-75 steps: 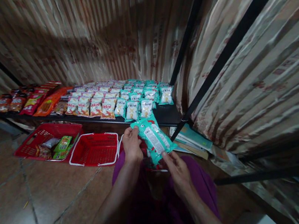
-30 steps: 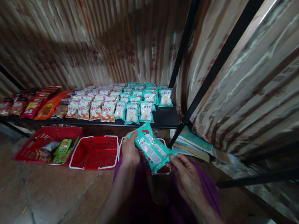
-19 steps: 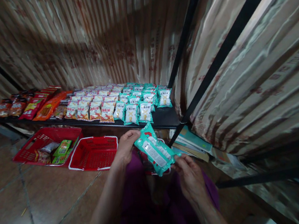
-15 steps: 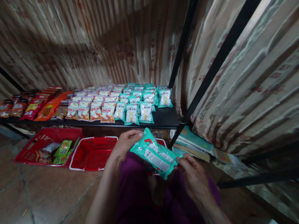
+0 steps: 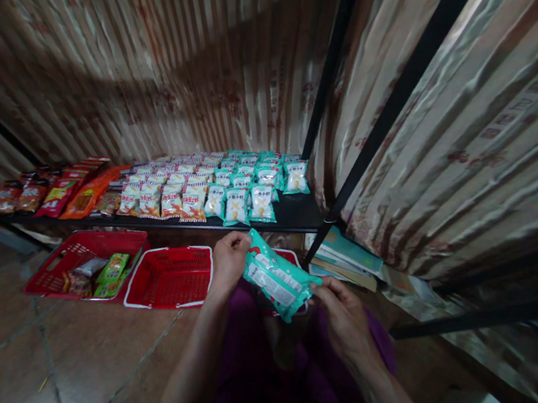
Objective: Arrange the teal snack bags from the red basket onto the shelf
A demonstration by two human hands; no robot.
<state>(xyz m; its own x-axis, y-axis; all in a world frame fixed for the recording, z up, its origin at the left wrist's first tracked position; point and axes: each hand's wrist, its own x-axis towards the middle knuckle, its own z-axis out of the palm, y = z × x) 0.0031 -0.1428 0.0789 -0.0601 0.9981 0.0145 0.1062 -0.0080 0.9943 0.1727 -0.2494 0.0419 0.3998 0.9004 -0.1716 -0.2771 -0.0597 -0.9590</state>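
I hold a teal snack packet (image 5: 276, 277) in front of me with both hands, its white label side up. My left hand (image 5: 227, 261) pinches its upper left end. My right hand (image 5: 340, 309) pinches its lower right corner. Beyond the packet, a low black shelf (image 5: 295, 212) carries rows of teal packets (image 5: 248, 194) and red and white packets (image 5: 167, 193). A red basket (image 5: 287, 256) lies partly hidden beneath the packet I hold.
Two red baskets sit on the tiled floor (image 5: 71, 366): one (image 5: 169, 277) with nothing in it, one further left (image 5: 81, 266) with a few packets. Red and orange packets (image 5: 59, 189) fill the shelf's left end. Books (image 5: 342, 254) lie under a black rack post (image 5: 359, 161). Striped curtains hang behind.
The packet has shifted and tilted slightly between my hands. My left hand loosened briefly, then pinched the packet's end again. The view has wobbled a little.
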